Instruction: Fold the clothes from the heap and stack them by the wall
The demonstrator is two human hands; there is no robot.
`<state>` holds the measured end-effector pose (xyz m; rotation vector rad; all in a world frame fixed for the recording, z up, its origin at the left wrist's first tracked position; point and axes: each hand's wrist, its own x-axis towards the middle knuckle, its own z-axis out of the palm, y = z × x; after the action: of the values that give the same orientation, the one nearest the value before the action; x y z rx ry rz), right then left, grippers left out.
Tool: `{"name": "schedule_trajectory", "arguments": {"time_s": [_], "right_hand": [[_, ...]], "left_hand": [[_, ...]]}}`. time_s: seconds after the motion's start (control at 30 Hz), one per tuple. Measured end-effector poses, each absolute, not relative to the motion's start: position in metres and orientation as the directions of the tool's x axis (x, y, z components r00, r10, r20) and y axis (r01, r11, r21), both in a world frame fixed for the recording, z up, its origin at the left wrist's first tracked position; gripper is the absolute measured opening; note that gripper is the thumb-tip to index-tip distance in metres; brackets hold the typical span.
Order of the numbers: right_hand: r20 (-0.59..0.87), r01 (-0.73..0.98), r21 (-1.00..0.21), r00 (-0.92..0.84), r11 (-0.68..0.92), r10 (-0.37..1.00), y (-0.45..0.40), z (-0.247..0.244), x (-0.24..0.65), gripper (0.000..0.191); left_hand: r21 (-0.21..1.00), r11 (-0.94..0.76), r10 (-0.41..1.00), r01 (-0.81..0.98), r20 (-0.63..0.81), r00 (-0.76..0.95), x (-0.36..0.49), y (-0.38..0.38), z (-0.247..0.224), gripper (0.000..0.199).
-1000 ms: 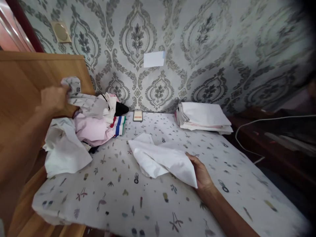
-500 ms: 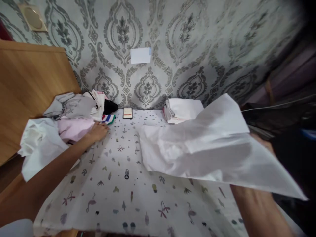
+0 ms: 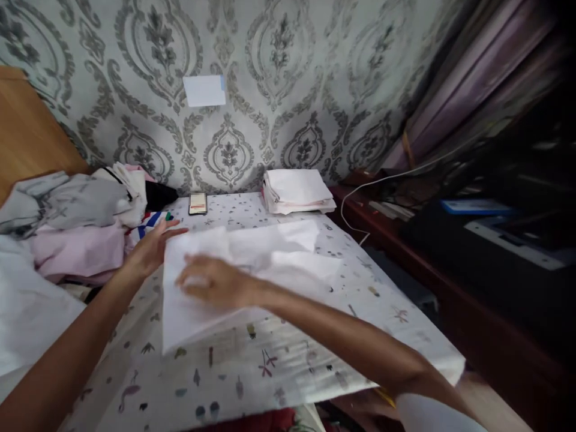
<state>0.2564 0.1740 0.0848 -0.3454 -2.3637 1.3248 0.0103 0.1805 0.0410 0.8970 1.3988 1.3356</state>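
Observation:
A white cloth (image 3: 279, 246) lies folded over on itself across the patterned table cover, its left part flat and its right part loosely layered. My left hand (image 3: 150, 247) is at the cloth's far left corner, fingers stretched out and apart. Over the left part of the cloth is my right hand (image 3: 220, 282), blurred by motion. A gap shows between its thumb and fingers, and nothing is seen in its grip. Whether it presses on the cloth is not clear.
Piled clothes (image 3: 85, 204) lie at the left, with a white cloth (image 3: 27, 300) nearer me. A phone (image 3: 197, 203) and a folded white stack (image 3: 297, 191) sit by the wall. At right, a dark red surface (image 3: 450, 288) borders the table, with a white cable (image 3: 405, 174).
The white cloth, held raised at the right before, now lies on the table farther left. My right hand has crossed over it to the left. The view has turned right.

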Motion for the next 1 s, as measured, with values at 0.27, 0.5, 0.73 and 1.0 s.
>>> {"name": "schedule_trajectory", "arguments": {"time_s": [0.27, 0.5, 0.73, 1.0], "right_hand": [[0.266, 0.505, -0.532, -0.662, 0.680, 0.700, 0.175, 0.014, 0.337, 0.032], [0.039, 0.855, -0.496, -0.150, 0.150, 0.988, 0.214, -0.017, 0.392, 0.080], [0.062, 0.705, -0.673, -0.248, 0.224, 0.967, 0.217, -0.012, 0.390, 0.035], [0.376, 0.788, -0.508, -0.160, 0.347, 0.913, 0.210, 0.004, 0.462, 0.032]], "left_hand": [[0.925, 0.181, 0.936, 0.335, -0.057, -0.348, -0.022, 0.127, -0.002, 0.049], [0.456, -0.009, 0.993, 0.890, 0.109, -0.046, 0.014, 0.120, -0.003, 0.068], [0.500, -0.029, 0.995, 0.865, -0.071, 0.074, 0.019, 0.159, 0.004, 0.040], [0.331, -0.113, 0.993, 0.937, 0.025, 0.111, 0.048, 0.195, 0.011, 0.035]]}}
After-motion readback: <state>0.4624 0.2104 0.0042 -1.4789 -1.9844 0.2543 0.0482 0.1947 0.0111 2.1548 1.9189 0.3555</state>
